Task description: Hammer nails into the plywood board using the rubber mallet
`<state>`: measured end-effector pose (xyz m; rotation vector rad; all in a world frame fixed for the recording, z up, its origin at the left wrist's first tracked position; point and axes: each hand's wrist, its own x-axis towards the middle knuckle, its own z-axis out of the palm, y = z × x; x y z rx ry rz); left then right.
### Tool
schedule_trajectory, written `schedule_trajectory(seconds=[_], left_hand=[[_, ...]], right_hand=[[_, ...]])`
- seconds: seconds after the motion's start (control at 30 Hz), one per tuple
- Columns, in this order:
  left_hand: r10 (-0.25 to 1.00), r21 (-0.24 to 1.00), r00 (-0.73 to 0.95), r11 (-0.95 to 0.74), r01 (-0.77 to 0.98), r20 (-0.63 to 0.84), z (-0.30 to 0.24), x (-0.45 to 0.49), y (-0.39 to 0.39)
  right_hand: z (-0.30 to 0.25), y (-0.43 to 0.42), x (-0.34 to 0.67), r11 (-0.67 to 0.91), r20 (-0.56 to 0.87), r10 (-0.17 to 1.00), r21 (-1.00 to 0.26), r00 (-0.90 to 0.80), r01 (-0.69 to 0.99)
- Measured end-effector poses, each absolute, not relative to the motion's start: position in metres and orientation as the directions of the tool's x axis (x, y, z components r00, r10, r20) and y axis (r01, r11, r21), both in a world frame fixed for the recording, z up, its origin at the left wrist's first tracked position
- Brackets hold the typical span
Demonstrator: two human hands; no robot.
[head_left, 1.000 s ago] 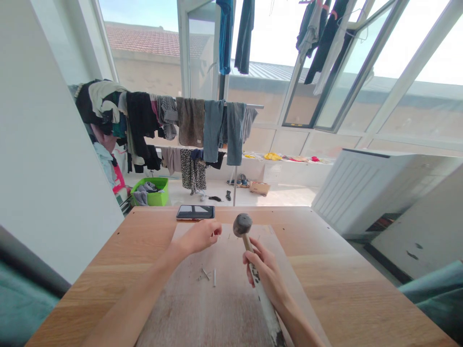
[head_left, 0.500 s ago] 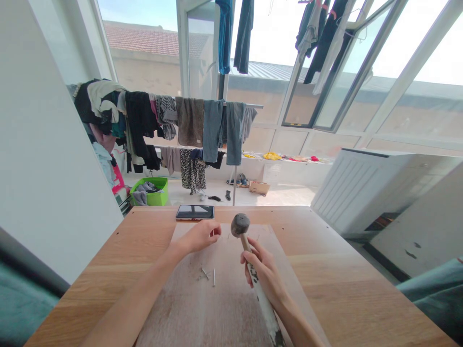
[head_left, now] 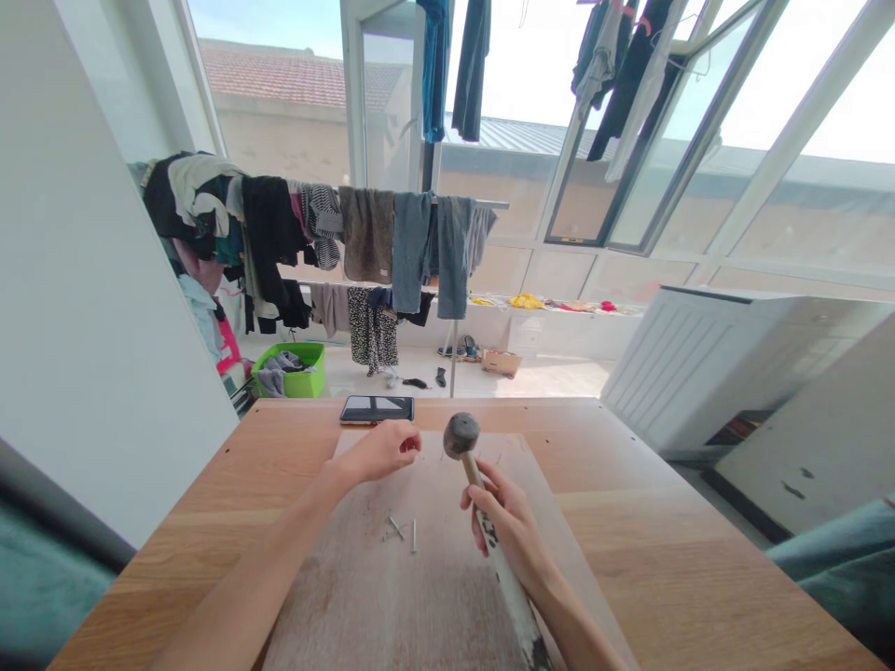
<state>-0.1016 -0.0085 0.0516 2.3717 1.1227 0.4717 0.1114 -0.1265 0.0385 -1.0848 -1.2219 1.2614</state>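
Observation:
My right hand (head_left: 507, 513) is wrapped round the worn pale handle of a rubber mallet (head_left: 461, 435), its dark head raised over the far part of a wooden board (head_left: 364, 596). At the board's far edge my left hand (head_left: 388, 449) is closed, thumb and forefinger pinched on what looks like a nail, mostly hidden by the fingers. One thin nail (head_left: 442, 456) stands upright between my left hand and the mallet head; another nail (head_left: 499, 458) stands to the right. Loose nails (head_left: 414, 536) lie on the board nearer me.
A phone (head_left: 378, 409) lies at the far edge of the wooden table (head_left: 629, 522), just behind my left hand. Beyond the table are a clothes rack (head_left: 482, 203) hung with laundry and a green basket (head_left: 311, 380). A white cabinet-like unit (head_left: 699, 363) stands at the right.
My left hand has shifted slightly left, still pinched. The mallet head has moved a touch left in my right hand. The loose nails lie as before.

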Motion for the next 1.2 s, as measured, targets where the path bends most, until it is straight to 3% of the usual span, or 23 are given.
schedule_trajectory(seconds=[0.5, 0.8, 1.2], left_hand=[[0.785, 0.554, 0.604, -0.568, 0.609, 0.140, 0.043, -0.098, -0.008], [0.788, 0.652, 0.582, -0.551, 0.521, 0.200, 0.031, -0.091, -0.007], [0.806, 0.741, 0.536, -0.516, 0.429, 0.251, 0.012, -0.095, 0.001]], right_hand=[[0.041, -0.127, 0.113, 0.036, 0.048, 0.994, -0.993, -0.101, -0.109], [0.041, -0.134, 0.108, -0.026, 0.029, 0.962, -0.980, -0.270, -0.198], [0.034, -0.131, 0.099, 0.004, 0.047, 0.966, -0.986, -0.255, -0.164]])
